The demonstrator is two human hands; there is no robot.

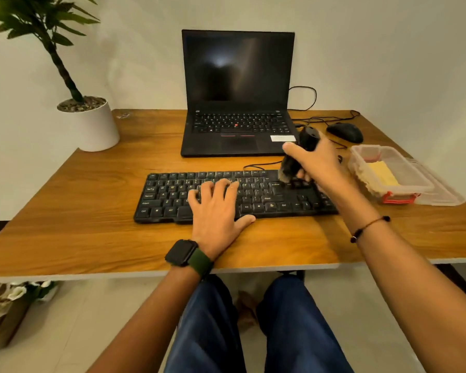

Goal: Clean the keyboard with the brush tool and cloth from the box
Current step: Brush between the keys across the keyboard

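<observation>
Knees in blue trousers sit nearest, under the table (65, 238) edge. Left hand (215, 211) lies flat, fingers spread, on the middle of the keyboard (267, 197), pinning it; nothing held, grip wide. Right hand (315, 162) at about 2 o'clock from the left hand, grip closed around the brush tool (304, 146), bristle end down and touching keys near the keyboard's right part, bristles blurred.

Box (388, 170) is at 3 o'clock of the keyboard, open, its clear lid lying just beside it. Yellow cloth (382, 175) is inside the box, untouched by either hand.

Progress, my read: brush out of the box, brushing under way on the right section; which keys are already clean I cannot tell. Left: rest of the brushing, then the cloth wipe.

Laptop (237, 103) at 12 o'clock, mouse (345, 131) beyond the right hand.
</observation>
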